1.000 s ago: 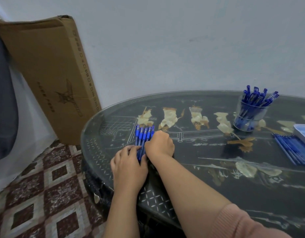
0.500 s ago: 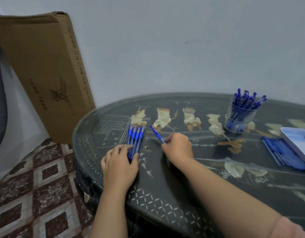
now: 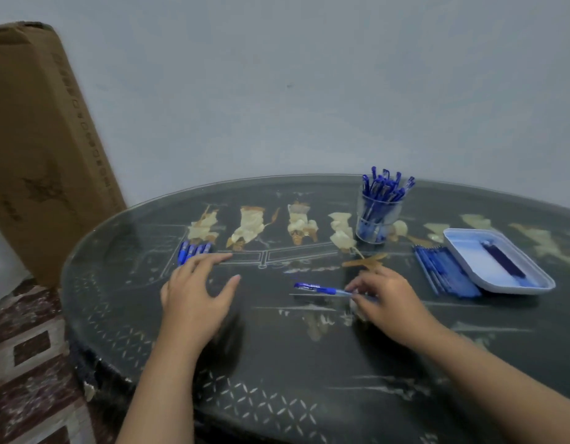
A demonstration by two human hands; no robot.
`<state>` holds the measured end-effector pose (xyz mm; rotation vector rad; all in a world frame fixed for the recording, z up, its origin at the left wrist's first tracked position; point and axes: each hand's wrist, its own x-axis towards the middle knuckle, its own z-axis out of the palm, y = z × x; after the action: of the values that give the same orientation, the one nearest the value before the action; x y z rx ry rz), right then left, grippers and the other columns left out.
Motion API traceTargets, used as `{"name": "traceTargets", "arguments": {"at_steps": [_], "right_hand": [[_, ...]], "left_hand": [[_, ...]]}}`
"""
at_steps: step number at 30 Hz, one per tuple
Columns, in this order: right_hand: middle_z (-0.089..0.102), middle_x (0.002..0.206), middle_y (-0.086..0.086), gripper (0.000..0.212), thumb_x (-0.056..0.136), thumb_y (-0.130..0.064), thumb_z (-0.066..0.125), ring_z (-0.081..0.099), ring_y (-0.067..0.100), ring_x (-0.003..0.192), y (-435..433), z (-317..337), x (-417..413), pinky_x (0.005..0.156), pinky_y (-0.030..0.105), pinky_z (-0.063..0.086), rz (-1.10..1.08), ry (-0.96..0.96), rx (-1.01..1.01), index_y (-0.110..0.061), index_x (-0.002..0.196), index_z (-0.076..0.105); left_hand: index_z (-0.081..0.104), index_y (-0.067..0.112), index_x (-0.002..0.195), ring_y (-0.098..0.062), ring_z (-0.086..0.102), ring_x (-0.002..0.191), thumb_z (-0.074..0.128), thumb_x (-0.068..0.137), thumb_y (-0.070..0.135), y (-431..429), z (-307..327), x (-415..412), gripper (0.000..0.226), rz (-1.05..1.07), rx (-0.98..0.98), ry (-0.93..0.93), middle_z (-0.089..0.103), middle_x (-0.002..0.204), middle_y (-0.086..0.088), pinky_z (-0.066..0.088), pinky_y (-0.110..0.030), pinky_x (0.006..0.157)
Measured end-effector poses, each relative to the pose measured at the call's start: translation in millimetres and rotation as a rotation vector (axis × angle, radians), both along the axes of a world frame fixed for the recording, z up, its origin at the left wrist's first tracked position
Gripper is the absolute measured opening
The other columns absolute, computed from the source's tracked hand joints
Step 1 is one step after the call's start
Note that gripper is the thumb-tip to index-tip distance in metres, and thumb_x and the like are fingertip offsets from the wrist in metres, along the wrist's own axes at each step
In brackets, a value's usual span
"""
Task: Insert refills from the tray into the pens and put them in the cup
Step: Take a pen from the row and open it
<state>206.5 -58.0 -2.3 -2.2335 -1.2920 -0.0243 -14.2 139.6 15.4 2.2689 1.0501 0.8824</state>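
Pen (image 3: pixel 322 289): blue, lying almost level just over the table, in front of the cup (image 3: pixel 378 219) and a little to its left; the darker blue end points left, away from the fingers
Right hand (image 3: pixel 389 302): fingers curled, thumb and fingertips pinching the pen's paler end; in front of the cup
Left hand (image 3: pixel 197 296): fingers straight and spread, thumb held out wide, holding nothing; well to the left of the cup and nearer the camera
Left fingertips (image 3: pixel 226 256): they cover the near ends of the row of pens (image 3: pixel 194 251); whether they touch cannot be told
Row of pens: four or so blue pens side by side, flat on the table, far left of the cup
Writing: a pale mark on the held pen's barrel and dark print on the cardboard box (image 3: pixel 37 149), both too blurred to read
Cup: clear, upright, holding a bunch of blue pens (image 3: pixel 384 187) with their clip ends up
Tray (image 3: pixel 469 251): pale blue, right of the cup, with a dark blue bundle (image 3: pixel 503 261) lying in it
Blue sticks (image 3: pixel 444 274): a flat row between the cup and the tray, touching the tray's left rim; pens or refills cannot be told
Table (image 3: pixel 309 363): dark, rounded, glass-topped, with pale inlaid figures on both sides of the cup
Cardboard box: brown, leaning against the wall, far left of the cup
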Motion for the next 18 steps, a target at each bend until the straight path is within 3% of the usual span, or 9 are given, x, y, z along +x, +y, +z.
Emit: {"name": "traceTargets", "arguments": {"at_steps": [3,8,15,18], "right_hand": [[0.052,0.087,-0.017,0.019,0.084,-0.015,0.072,0.053,0.009,0.087,-32.4,-7.7,12.7,0.083,0.038,0.048,-0.036,-0.036,0.043,-0.032,0.093,0.070],[0.049,0.085,-0.013,0.023,0.083,-0.011,0.072,0.051,0.015,0.083,-65.9,-22.3,25.7,0.079,0.040,0.047,-0.098,-0.077,0.130,-0.030,0.095,0.070],[0.057,0.089,-0.013,0.025,0.083,-0.001,0.071,0.053,0.011,0.085,-84.2,-35.6,31.6,0.082,0.017,0.040,-0.060,-0.085,0.258,-0.023,0.094,0.067],[0.061,0.092,-0.017,0.024,0.085,-0.007,0.067,0.056,0.011,0.086,-80.6,-35.5,29.9,0.079,0.033,0.048,-0.034,-0.067,0.292,-0.026,0.099,0.066]], "left_hand": [[0.055,0.056,0.112,-0.006,0.051,0.122,0.072,0.081,0.044,-25.9,-2.9,34.1,0.037,-0.282,-0.033,-0.016,0.057,0.120,0.025,0.038,-0.048,0.108],[0.063,0.047,0.113,0.007,0.054,0.111,0.079,0.079,0.038,-69.5,-13.4,86.8,0.039,-0.538,-0.077,0.021,0.060,0.113,0.027,0.043,-0.035,0.104],[0.074,0.037,0.094,0.004,0.056,0.097,0.079,0.080,0.025,-92.5,-33.0,115.1,0.020,-0.592,-0.039,-0.012,0.065,0.091,0.030,0.046,-0.037,0.094],[0.075,0.034,0.091,-0.001,0.061,0.095,0.079,0.079,0.017,-90.6,-36.3,116.8,0.022,-0.601,-0.082,-0.097,0.067,0.092,0.025,0.050,-0.031,0.089]]}}
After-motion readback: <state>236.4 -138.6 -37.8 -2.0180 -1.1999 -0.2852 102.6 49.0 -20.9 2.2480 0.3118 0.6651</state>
